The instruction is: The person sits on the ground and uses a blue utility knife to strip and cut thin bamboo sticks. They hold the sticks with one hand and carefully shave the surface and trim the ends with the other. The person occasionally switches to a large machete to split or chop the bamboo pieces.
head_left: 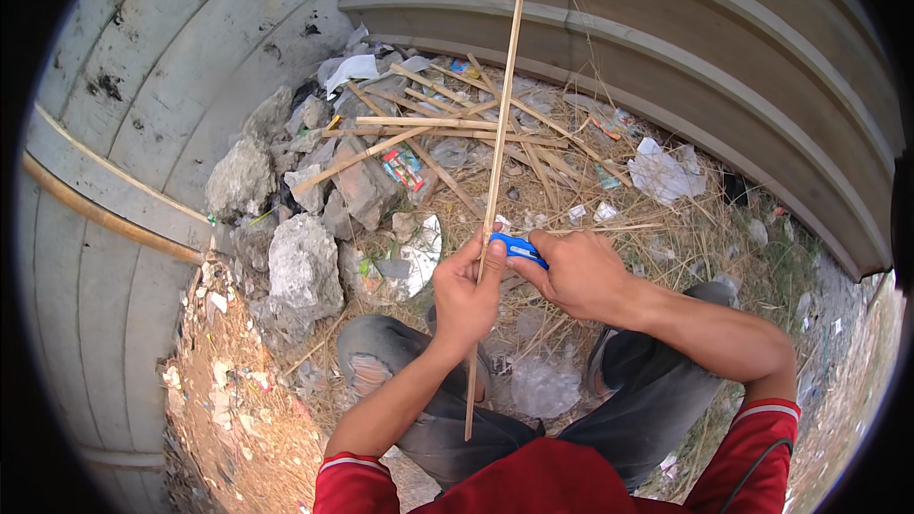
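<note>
A long, thin bamboo strip [506, 86] stands nearly upright in the picture, running from the top edge down between my knees. My left hand [466, 290] is closed around its lower part, thumb pressed along it. In my right hand [581, 271] is a blue-handled cutter knife [519, 249], held against the strip just above my left thumb. The knife's blade is hidden where it meets the strip and my left fingers. Beyond my hands lies a loose pile of split bamboo strips [447, 124] on the ground.
Rough grey rocks [305, 266] are heaped left of the pile. A corrugated metal wall [705, 48] closes off the far side, and pale panels [190, 57] rise at the left. Dry grass, plastic scraps and a white crumpled sheet [664, 171] litter the ground.
</note>
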### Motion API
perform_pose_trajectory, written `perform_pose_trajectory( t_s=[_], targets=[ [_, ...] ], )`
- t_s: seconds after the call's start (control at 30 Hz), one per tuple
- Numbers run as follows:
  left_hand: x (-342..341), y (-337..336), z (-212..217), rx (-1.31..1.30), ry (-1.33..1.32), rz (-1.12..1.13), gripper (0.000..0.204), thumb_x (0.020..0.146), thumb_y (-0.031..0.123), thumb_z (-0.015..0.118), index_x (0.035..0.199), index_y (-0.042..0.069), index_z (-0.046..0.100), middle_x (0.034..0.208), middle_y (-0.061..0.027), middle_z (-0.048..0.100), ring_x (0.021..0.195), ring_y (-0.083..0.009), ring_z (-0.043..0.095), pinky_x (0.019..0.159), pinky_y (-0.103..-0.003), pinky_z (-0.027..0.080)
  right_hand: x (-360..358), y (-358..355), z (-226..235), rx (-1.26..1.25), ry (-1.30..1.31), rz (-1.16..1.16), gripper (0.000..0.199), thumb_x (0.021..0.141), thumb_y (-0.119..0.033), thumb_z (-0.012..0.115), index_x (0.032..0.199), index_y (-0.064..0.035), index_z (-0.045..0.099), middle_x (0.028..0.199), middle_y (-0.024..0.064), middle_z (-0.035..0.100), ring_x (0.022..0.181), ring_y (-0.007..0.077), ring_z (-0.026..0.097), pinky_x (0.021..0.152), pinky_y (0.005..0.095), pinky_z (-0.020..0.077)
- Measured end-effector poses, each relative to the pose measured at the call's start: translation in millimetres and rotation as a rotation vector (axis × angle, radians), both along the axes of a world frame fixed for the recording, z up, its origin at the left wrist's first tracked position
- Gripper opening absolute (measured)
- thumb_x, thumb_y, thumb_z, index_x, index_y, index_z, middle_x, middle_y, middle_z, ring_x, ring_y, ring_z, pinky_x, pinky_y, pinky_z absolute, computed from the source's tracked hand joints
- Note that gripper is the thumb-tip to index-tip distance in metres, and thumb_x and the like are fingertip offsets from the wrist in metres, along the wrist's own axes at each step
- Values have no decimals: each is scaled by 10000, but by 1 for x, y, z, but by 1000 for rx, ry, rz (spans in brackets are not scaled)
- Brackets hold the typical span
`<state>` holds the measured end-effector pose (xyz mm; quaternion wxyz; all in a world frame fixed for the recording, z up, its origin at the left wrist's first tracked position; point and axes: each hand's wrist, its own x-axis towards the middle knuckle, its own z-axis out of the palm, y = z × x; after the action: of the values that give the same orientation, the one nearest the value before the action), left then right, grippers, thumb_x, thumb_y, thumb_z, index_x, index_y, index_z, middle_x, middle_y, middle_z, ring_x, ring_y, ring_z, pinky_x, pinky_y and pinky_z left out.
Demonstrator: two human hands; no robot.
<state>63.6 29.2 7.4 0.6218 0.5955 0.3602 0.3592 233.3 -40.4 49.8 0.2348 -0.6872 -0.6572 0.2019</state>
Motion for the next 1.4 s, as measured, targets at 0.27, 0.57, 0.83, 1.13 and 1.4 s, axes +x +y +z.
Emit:
perform_pose_trajectory(
  t_s=[0.27,0.57,0.83,1.13,1.4],
  targets=[
    [9,-54,0,-74,17,-177,436,1074,238,597,1416,-30,577,738,88,519,613,23,367,508,-198,264,79,41,50,359,155,-483,526,1064,-425,550,835,40,638,603,177,580,520,302,535,552,443,430],
    [-12,-7,20,-231,-162,-223,539,1077,257,428,1538,-21,416,589,29,397,453,-53,341,427,-213,285,62,4,9,215,343,-171,419,1048,-370,592,879,14,615,622,135,538,560,238,487,564,415,418],
    [-8,-6,19,-230,-96,-265,544,1060,205,440,1561,1,385,646,33,405,487,-56,340,435,-210,295,52,3,3,71,204,197,388,993,-391,611,960,-5,592,708,219,604,670,442,628,626,506,480],
    [-9,-5,14,-268,-133,-262,490,1082,200,436,1530,3,421,643,50,368,492,-40,311,431,-206,260,23,1,8,-7,-49,134,483,994,-517,580,928,-51,686,690,222,680,688,451,688,648,546,544],
    [-16,-11,4,-291,-59,-278,443,1099,206,460,1495,10,487,630,79,361,509,-19,326,452,-213,265,38,20,-3,26,-287,-26,570,1001,-596,524,921,-72,733,666,197,682,652,432,685,615,542,539]
  ],
)
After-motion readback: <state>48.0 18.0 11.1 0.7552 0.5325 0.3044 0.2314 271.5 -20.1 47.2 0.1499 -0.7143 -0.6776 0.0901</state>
